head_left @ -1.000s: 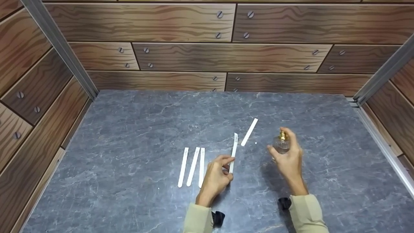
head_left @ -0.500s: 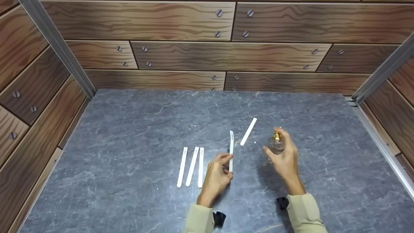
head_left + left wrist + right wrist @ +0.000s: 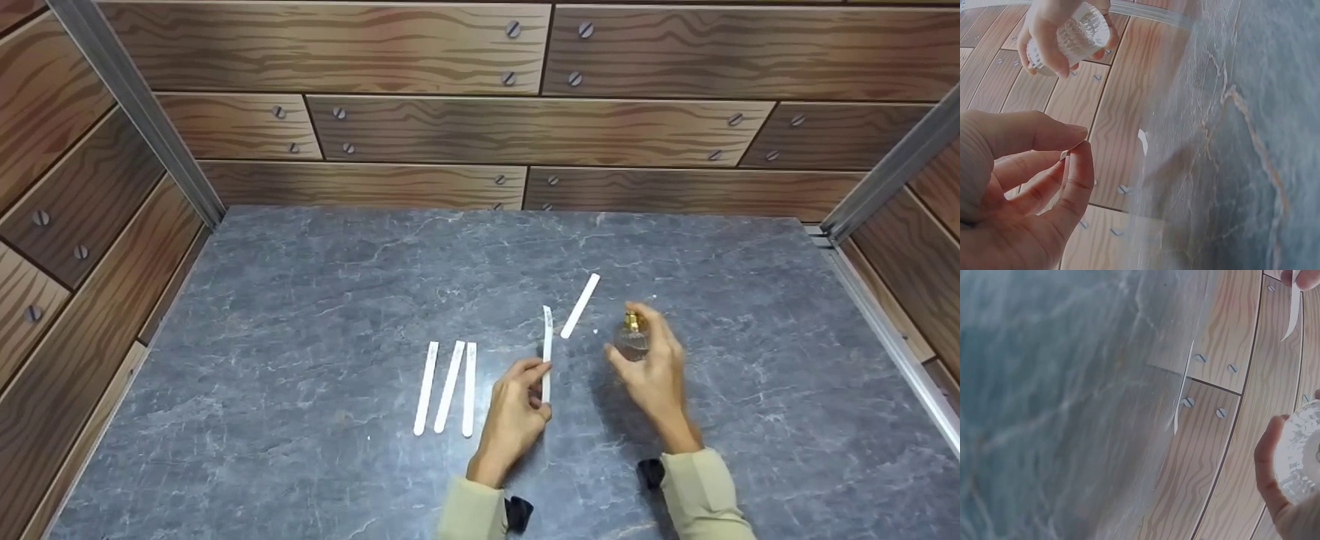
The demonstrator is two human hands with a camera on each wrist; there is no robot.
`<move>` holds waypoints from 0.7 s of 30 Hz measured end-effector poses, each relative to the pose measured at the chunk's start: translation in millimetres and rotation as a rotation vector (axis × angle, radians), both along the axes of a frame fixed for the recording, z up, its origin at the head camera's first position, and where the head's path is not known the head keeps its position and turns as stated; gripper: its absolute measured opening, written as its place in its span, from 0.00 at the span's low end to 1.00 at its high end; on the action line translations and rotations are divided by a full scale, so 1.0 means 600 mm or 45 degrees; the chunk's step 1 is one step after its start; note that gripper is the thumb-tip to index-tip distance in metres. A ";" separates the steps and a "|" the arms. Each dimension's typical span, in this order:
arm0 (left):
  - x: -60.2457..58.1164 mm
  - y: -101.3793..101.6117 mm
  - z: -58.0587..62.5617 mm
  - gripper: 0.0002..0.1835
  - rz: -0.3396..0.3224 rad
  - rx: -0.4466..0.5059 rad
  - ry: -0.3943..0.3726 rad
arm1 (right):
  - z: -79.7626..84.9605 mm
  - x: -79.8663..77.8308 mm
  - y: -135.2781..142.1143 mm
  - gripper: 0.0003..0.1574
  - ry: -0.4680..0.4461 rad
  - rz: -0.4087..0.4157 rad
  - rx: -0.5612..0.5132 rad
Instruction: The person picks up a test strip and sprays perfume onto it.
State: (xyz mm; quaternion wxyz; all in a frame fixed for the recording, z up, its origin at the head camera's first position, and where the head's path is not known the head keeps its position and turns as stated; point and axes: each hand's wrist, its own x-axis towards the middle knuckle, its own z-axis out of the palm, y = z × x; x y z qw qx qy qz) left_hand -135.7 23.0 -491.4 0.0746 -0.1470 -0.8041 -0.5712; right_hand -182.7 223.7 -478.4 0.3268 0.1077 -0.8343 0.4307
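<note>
The left grip (image 3: pixel 516 405) is pinching a white strip (image 3: pixel 547 337) between its fingertips, narrow enough that only a thin edge is showing between them in the left wrist view. The strip is pointing away from the person, its far end curving slightly and bearing dark marks too small to read. Across from it, the right grip (image 3: pixel 656 379) is holding a clear glass bottle (image 3: pixel 634 345), thumb and fingers spreading to the bottle's width, the index finger resting on its gold top (image 3: pixel 631 321); whether it is pressing, one cannot tell. Strip and bottle are hanging apart from each other above the counter (image 3: pixel 300 300).

Just to the left of the left grip, three more strips are lying on the counter: the nearest strip (image 3: pixel 469 390), the middle strip (image 3: pixel 449 387) and the outermost strip (image 3: pixel 426 388), their rounded ends facing the person. Ahead of both grips and between them, a lone strip (image 3: pixel 580 306) is lying aslant, with a white speck (image 3: pixel 595 331) near its closer end. Behind the grips, pale sleeves (image 3: pixel 697 484) are covering the arms, and black devices (image 3: pixel 519 514) are sitting by the wrists. Farther ahead, a wood-patterned wall (image 3: pixel 525 127) is rising behind the counter.
</note>
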 end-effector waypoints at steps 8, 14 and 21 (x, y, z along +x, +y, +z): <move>0.001 0.003 0.000 0.30 0.002 0.024 -0.007 | 0.001 0.002 0.002 0.39 -0.020 -0.042 -0.051; 0.002 0.003 -0.002 0.30 0.007 0.015 0.001 | 0.002 0.002 0.003 0.40 -0.001 -0.064 -0.067; 0.001 0.001 -0.002 0.29 0.013 -0.007 0.020 | 0.003 0.000 0.001 0.41 0.036 -0.066 -0.068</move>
